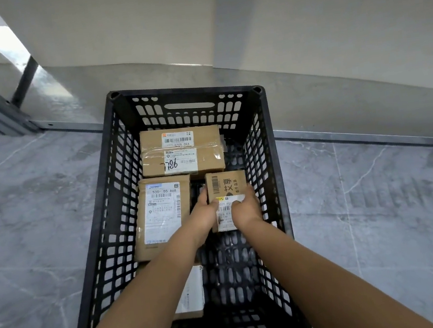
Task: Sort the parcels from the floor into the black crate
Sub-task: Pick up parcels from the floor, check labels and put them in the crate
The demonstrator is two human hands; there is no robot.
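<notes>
The black crate (187, 89) stands on the grey floor (27, 228) in the middle of the frame. Both hands are inside it, a little right of centre, and hold one small brown parcel (226, 185) with a white label. The left hand (205, 213) has its grip clamped on the left edge of this parcel, and the right hand (246, 209) has its grip clamped on the right edge. Whether the parcel touches the crate bottom, I cannot tell. Three more parcels lie in the crate: a taped box (181, 151) at the far end, a long box (161, 214) along the left wall, and a near parcel (194, 294) partly hidden under the left forearm.
</notes>
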